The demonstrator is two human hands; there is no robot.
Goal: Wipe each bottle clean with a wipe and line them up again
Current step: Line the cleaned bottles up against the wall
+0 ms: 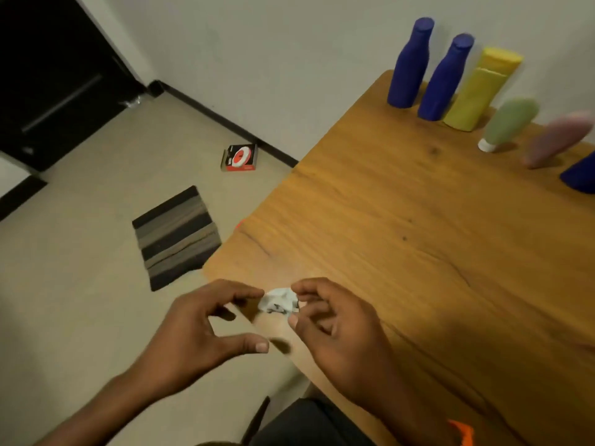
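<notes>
Both hands hover close to the camera over the near corner of the wooden table [418, 236], meeting around a small crumpled white wipe [278, 300]. On the left side, the left hand [199, 329] reaches in from below with its palm turned toward the other hand; its index finger and thumb are spread in a wide C shape, the fingertip touching the wipe's left edge, though whether it truly pinches the wipe cannot be told. From the lower right, the right hand [335, 329] comes in with curled fingers, and its fingertips pinch the right side of the wipe. That wipe looks bunched up, with some dark marks on its underside.

Along the far edge of the table, by the white wall, the bottles stand in a row well apart from the hands: two tall blue bottles [410, 64], a yellow tube [479, 91] just beside them, a pale green bottle [512, 122] standing on its white cap, a blurred pink bottle [560, 140], and part of another blue bottle [579, 175] at the right edge of the frame.

On the floor lie a striped mat [177, 236] and a red and black box [240, 157].
</notes>
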